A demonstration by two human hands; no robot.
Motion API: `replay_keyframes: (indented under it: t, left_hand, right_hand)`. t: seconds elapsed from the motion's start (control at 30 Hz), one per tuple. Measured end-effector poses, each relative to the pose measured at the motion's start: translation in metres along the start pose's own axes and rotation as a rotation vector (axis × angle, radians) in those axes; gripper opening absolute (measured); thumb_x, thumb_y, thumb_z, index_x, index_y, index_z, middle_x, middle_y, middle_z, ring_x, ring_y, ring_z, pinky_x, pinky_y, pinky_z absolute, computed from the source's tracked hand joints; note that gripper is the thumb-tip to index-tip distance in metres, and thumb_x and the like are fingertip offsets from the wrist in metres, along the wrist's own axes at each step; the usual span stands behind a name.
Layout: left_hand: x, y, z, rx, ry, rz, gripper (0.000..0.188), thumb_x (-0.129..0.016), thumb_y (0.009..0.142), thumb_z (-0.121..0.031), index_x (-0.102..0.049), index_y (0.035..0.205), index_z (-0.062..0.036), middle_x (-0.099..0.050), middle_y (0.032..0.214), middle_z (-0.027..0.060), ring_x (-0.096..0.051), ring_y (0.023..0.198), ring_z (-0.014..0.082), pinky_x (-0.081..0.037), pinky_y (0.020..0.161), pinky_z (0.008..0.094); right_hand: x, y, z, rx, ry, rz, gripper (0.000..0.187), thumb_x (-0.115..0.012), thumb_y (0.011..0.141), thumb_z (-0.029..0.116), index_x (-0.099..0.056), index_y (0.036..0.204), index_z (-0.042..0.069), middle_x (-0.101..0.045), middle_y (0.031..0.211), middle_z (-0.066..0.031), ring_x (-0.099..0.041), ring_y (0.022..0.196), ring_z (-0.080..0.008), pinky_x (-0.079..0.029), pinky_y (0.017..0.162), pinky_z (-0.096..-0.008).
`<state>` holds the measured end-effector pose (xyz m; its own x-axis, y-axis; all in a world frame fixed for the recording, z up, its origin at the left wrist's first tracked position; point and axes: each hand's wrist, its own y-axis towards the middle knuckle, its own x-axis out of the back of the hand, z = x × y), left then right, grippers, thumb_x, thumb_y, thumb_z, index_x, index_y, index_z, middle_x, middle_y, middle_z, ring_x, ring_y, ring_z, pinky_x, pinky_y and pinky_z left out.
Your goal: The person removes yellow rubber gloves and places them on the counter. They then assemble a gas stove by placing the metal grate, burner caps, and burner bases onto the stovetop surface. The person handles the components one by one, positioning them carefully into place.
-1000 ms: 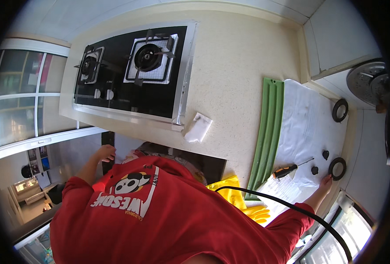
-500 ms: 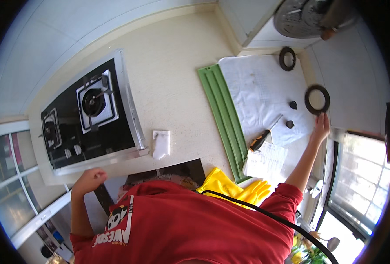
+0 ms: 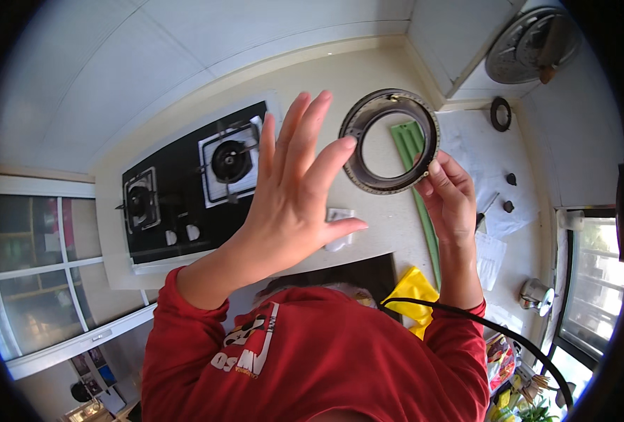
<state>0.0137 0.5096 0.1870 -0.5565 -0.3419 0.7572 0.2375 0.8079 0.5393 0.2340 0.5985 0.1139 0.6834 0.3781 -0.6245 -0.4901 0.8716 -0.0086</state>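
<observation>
My right hand (image 3: pixel 454 200) pinches a dark metal burner ring (image 3: pixel 375 112) by its lower right rim, between thumb and fingers. The ring is raised above the counter and tilted, so its inner wall shows. At its left side is my left hand (image 3: pixel 287 183), open with fingers spread; the index fingertip meets or nearly meets the rim, I cannot tell which. Behind that hand lies the black gas stove (image 3: pixel 178 165), its right burner (image 3: pixel 229 161) partly covered by the fingers. Beneath the left thumb, a small white packet (image 3: pixel 340 243) shows in part.
A green ridged panel (image 3: pixel 430 235) runs along a white sheet (image 3: pixel 467 130). On the sheet are a smaller dark ring (image 3: pixel 495 117), two black knobs (image 3: pixel 511 179) and a partly hidden screwdriver (image 3: pixel 489 204). Yellow gloves (image 3: pixel 407 288) hang at the counter's front. A black cable (image 3: pixel 498 325) crosses my right arm.
My right hand has brought the burner ring from the far right into the middle, before me. My left hand has risen from beside the stove and opened next to the ring.
</observation>
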Motion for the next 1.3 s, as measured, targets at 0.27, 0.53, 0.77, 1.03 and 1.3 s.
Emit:
replay_keyframes:
  t: [0.27,0.53,0.77,1.03,1.3]
  left_hand:
    - [0.054,-0.043,0.022,0.105,0.145,-0.037,0.109,-0.090,0.049,-0.020,-0.023,0.136,-0.0136,-0.025,0.142,0.0239,-0.028,0.131,0.0461,-0.018,0.099,0.0711]
    - [0.069,-0.084,0.053,0.266,-0.396,-0.212,0.103,-0.090,0.053,-0.020,-0.025,0.132,-0.0058,-0.041,0.132,0.0224,-0.044,0.123,0.0349,-0.027,0.108,0.0482]
    - [0.071,-0.104,0.053,0.694,-1.868,0.042,0.099,-0.080,0.061,-0.057,-0.034,0.135,-0.0099,-0.040,0.138,0.0254,-0.034,0.132,0.0420,-0.024,0.107,0.0564]
    - [0.073,-0.102,0.061,0.454,-1.978,-0.005,0.101,-0.068,0.067,-0.067,-0.029,0.142,-0.0123,-0.029,0.144,0.0267,-0.028,0.135,0.0404,-0.022,0.109,0.0560]
    - [0.074,-0.116,0.079,0.138,-1.987,0.060,0.088,-0.069,0.065,-0.069,-0.046,0.126,-0.0098,-0.035,0.141,0.0182,-0.030,0.135,0.0335,-0.020,0.111,0.0556]
  right_hand:
    - [-0.088,0.000,-0.046,-0.089,-0.022,0.079,0.026,-0.056,0.093,0.008,-0.057,0.116,-0.004,-0.058,0.086,-0.0010,-0.048,0.071,-0.0087,-0.039,0.064,-0.0198]
    - [-0.137,-0.003,-0.047,-0.128,-0.243,0.097,0.027,-0.055,0.094,0.012,-0.056,0.116,-0.004,-0.059,0.090,-0.0033,-0.047,0.069,-0.0101,-0.039,0.063,-0.0217]
    - [-0.161,-0.008,-0.037,0.065,-0.321,0.158,0.026,-0.054,0.095,0.017,-0.058,0.113,-0.001,-0.065,0.098,-0.0063,-0.056,0.078,-0.0103,-0.045,0.072,-0.0237]
    - [-0.175,0.004,-0.061,0.191,-0.474,0.302,0.055,-0.061,0.087,0.003,-0.037,0.136,-0.002,-0.046,0.133,-0.0147,-0.051,0.116,-0.0224,-0.042,0.098,-0.0371]
    - [-0.194,0.007,-0.069,0.116,-0.342,0.457,0.047,-0.054,0.090,-0.003,-0.039,0.135,-0.004,-0.058,0.117,-0.0137,-0.057,0.106,-0.0203,-0.046,0.094,-0.0357]
